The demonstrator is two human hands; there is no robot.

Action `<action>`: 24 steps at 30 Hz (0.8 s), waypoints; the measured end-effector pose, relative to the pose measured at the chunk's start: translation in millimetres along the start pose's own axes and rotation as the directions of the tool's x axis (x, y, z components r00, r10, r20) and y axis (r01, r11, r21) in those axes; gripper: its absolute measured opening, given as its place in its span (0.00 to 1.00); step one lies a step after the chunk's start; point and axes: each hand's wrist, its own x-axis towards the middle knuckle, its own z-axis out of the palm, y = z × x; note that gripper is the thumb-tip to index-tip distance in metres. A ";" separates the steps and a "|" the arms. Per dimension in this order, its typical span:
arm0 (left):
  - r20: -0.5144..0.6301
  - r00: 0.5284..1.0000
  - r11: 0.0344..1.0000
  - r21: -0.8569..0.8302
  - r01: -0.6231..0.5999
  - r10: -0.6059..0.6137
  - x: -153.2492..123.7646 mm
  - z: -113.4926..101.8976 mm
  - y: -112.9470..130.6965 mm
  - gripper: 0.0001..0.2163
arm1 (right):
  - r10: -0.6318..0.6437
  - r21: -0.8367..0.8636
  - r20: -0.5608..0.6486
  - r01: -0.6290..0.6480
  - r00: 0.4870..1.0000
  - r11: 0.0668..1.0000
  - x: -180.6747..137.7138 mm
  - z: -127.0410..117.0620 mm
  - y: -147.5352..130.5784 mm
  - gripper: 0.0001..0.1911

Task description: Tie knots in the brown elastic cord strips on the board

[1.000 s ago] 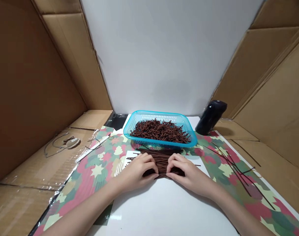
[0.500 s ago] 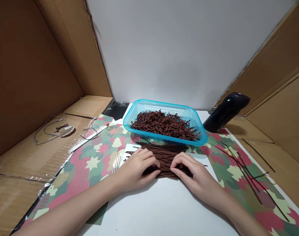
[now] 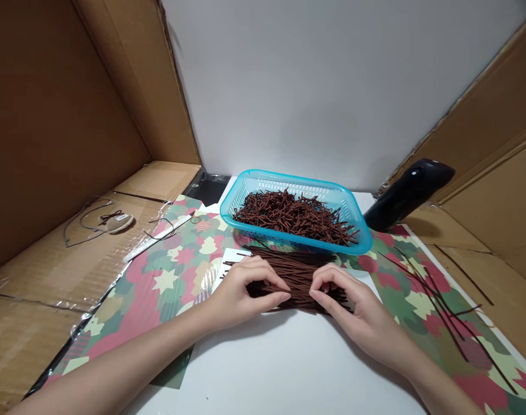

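Note:
A flat bundle of thin brown sticks (image 3: 300,276) lies side by side on a white card (image 3: 232,259), just in front of the basket. My left hand (image 3: 245,294) curls over the bundle's left part, and my right hand (image 3: 345,297) curls over its right part. The fingertips of both hands press into the sticks, with a narrow strip of the bundle showing between them. A few stray sticks poke out at the bundle's left end. A turquoise plastic basket (image 3: 295,242) holds a heap of short brown sticks (image 3: 293,216).
Camouflage-patterned paper (image 3: 168,288) covers the surface around a white sheet (image 3: 267,363). Loose long sticks (image 3: 436,305) lie on the paper at right. A black object (image 3: 408,193) leans at the back right. Cardboard walls (image 3: 64,115) flank a white back wall (image 3: 315,86).
The view has tilted, shifting the basket and black object rightward. My hands have drawn slightly apart along the bundle, and more of the sticks show between them.

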 end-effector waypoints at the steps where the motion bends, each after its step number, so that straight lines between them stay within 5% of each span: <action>1: -0.003 1.000 1.000 -0.002 0.004 -0.004 0.1 0.1 -0.2 0.03 | 0.003 0.011 0.003 -0.003 1.000 1.000 -0.2 -0.7 -0.4 0.06; 16: 0.064 0.993 0.980 -0.167 0.110 -0.101 1.0 -2.1 2.5 0.03 | 0.115 0.409 0.166 -0.174 0.979 0.896 -0.5 -5.8 1.0 0.08; 24: 0.075 0.937 0.778 -0.538 0.326 -0.341 0.0 -3.1 3.2 0.05 | 0.192 0.543 0.225 -0.286 0.955 0.789 -4.0 -1.3 -10.5 0.08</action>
